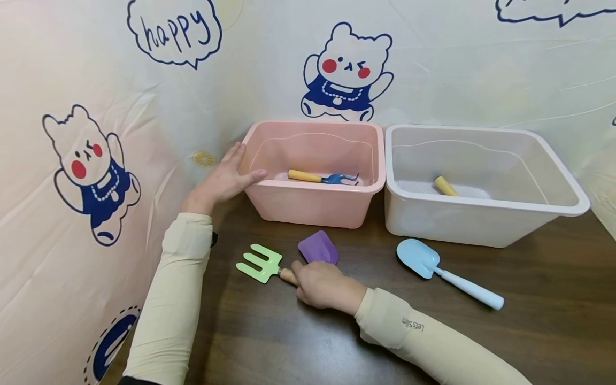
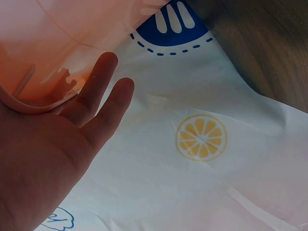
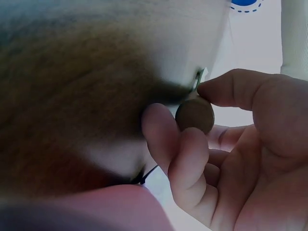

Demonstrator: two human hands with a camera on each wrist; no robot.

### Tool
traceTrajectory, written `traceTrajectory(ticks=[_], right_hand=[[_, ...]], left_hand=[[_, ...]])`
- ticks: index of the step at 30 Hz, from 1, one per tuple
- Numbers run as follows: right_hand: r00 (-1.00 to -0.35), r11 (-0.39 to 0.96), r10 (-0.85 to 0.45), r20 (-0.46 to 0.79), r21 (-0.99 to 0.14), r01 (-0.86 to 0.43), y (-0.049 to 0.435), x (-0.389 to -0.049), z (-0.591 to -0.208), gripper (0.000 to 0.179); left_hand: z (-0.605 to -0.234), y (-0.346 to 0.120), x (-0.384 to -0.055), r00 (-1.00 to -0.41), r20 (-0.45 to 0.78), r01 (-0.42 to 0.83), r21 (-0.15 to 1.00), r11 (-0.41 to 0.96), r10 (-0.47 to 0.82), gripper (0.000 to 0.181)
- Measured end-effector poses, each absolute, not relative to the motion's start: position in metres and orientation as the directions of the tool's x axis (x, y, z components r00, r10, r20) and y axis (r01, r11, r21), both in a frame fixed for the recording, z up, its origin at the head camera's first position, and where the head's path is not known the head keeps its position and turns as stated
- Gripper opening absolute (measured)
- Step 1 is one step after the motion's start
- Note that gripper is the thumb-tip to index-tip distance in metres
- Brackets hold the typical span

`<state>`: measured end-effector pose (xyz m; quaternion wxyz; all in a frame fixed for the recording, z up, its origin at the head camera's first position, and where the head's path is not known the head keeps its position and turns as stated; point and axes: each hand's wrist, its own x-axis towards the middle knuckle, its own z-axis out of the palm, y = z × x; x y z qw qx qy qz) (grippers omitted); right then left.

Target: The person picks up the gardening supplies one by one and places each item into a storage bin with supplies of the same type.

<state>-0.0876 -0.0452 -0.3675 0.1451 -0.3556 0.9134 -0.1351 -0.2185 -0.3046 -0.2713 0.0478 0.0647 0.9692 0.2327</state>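
Observation:
My right hand grips the wooden handle of a light green hand fork, low over the table. In the right wrist view the round handle end shows between thumb and curled fingers. Just beyond that hand lies a purple shovel blade; its handle is hidden. My left hand rests at the left corner of a pink bin, fingers extended along its side and thumb over the front rim. Inside the bin is a blue hand rake with a yellow wooden handle.
A white bin stands right of the pink one, with a yellow wooden handle partly showing inside. On the dark wooden table at the right lies a light blue trowel. Printed cloth hangs behind and at the left.

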Motion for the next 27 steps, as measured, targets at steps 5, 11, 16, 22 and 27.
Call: traceTrajectory(ticks=[5,11,16,22,27], right_hand=[[-0.698,0.695,-0.700,-0.150,-0.370,-0.617,-0.044,-0.088,-0.368,0.020],[-0.706,0.678,-0.698,-0.121,-0.427,-0.598,-0.042,-0.090,-0.371,0.018],[-0.722,0.665,-0.684,-0.103,-0.495,-0.560,-0.042,-0.093,-0.373,0.017],[-0.739,0.604,-0.673,0.002,-0.575,-0.552,-0.041,-0.096,-0.373,0.017],[-0.722,0.505,-0.675,0.152,-0.619,-0.602,-0.037,-0.100,-0.372,0.017]], left_hand=[[-0.271,-0.305,-0.218,-0.987,-0.058,0.104,0.459,0.882,0.147,0.111],[-0.270,-0.304,-0.218,-0.988,-0.059,0.102,0.463,0.880,0.145,0.111],[-0.270,-0.305,-0.218,-0.988,-0.062,0.098,0.461,0.882,0.143,0.111],[-0.271,-0.305,-0.219,-0.989,-0.063,0.089,0.459,0.884,0.132,0.110],[-0.273,-0.305,-0.219,-0.990,-0.072,0.078,0.457,0.886,0.124,0.108]])
